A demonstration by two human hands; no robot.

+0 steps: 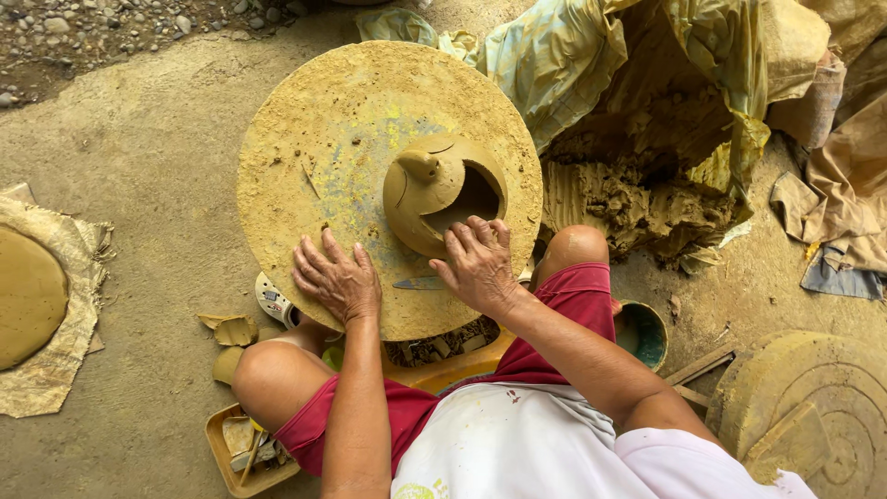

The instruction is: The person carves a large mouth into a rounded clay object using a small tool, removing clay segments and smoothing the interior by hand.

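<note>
at the far left a flat clay slab (pixel 30 296) lies on sacking. your left hand (pixel 339 280) rests flat, fingers spread, on the round board (pixel 305 139). mid-board sits the domed clay pot (pixel 434 189); your right hand (pixel 478 263) touches its near wall, fingers together, beside a knife (pixel 416 283).
</note>
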